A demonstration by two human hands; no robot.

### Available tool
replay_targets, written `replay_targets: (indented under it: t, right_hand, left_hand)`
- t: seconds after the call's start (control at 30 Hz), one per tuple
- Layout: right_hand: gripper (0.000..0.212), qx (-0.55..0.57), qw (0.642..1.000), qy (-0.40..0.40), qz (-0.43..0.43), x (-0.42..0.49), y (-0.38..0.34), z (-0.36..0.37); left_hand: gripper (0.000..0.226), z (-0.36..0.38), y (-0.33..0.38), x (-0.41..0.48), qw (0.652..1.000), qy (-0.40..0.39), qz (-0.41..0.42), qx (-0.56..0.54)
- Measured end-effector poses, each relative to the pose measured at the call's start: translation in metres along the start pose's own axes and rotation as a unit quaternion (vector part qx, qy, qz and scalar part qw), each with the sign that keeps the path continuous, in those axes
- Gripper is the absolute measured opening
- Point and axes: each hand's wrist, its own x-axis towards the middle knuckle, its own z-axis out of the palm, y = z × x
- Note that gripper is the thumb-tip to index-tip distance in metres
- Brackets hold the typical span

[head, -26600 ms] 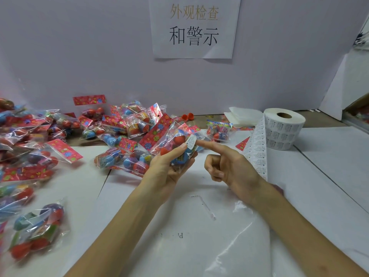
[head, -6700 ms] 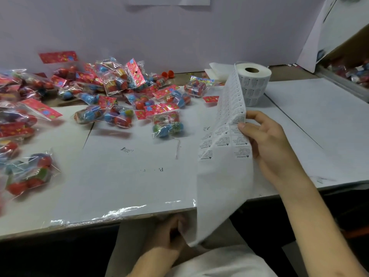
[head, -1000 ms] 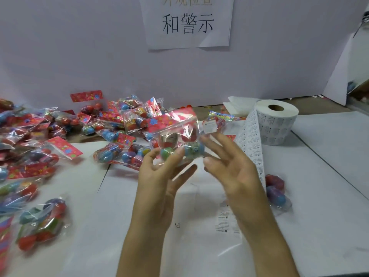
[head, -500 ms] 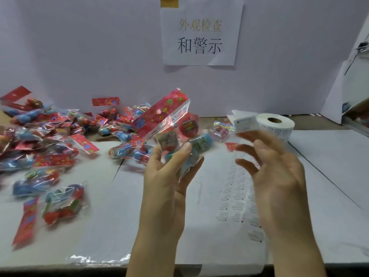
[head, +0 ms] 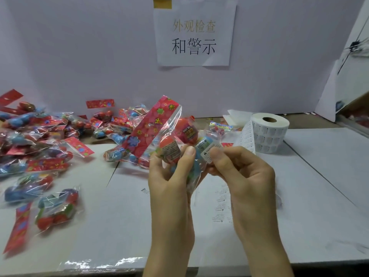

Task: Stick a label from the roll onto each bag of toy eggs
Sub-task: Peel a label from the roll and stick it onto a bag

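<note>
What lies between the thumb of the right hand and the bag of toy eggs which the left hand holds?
A small white label, seen in the head view: the right hand pinches it at the bag that the left hand grips.

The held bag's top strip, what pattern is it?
The strip is red with colourful flowers; head view.

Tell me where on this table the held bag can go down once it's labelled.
Widest bare patch: the white table right of the label strip and in front of the roll. A smaller one lies between the loose bags at left and the left hand. The pile of bags crowds the back left.
</note>
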Motion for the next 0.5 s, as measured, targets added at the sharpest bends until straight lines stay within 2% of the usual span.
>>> replay_targets:
  t: [0.2,0.5]
  right_hand:
    - [0.013,-0.050,0.998,0.027,-0.019,0.0007,0.0001,0.0006]
    - [0.009,-0.046,0.998,0.037,-0.018,0.0022,0.0053,0.0032]
  left_hand:
    - [0.048,0.0013,-0.0023,0.0011,0.999,0.014,0.004,0.032]
    - [0.045,0.0012,-0.0090,0.0023,0.999,0.016,0.028,0.043]
